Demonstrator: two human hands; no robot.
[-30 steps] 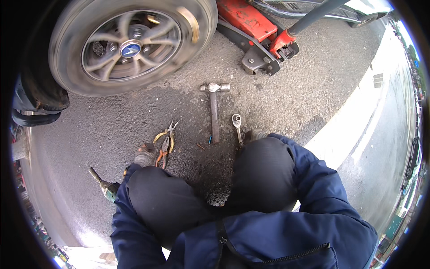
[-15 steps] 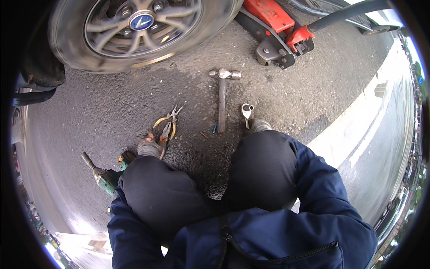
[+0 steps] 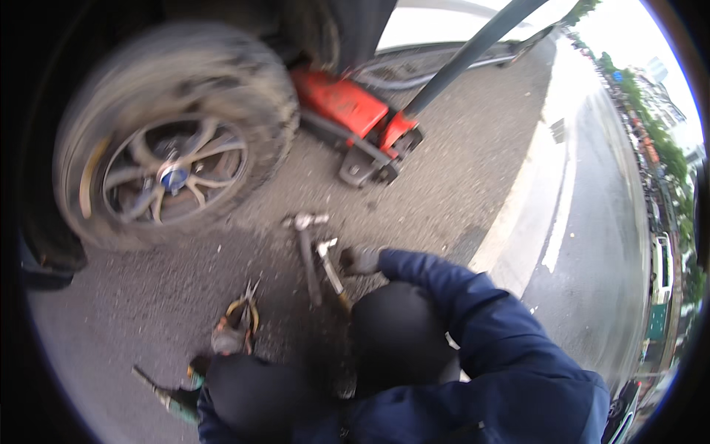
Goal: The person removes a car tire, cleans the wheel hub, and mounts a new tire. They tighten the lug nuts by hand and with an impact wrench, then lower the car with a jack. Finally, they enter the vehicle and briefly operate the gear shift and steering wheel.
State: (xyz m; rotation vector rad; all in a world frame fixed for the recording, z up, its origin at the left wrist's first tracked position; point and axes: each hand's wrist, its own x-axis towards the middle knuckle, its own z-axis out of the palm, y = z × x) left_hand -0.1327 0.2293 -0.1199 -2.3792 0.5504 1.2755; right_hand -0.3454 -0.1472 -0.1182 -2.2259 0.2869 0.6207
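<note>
Fingers (image 3: 347, 260) too blurred to judge open or closed, right hand (image 3: 362, 261) now extends farther past the knee (image 3: 399, 325).

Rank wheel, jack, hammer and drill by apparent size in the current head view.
1. Wheel
2. Jack
3. Hammer and drill, unranked: they look alike, and the drill is partly hidden.

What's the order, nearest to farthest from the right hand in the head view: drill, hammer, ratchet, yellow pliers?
1. Ratchet: just left of the right hand
2. Hammer: beyond it, left
3. Yellow pliers: farther left, lower
4. Green drill: lower left
</note>
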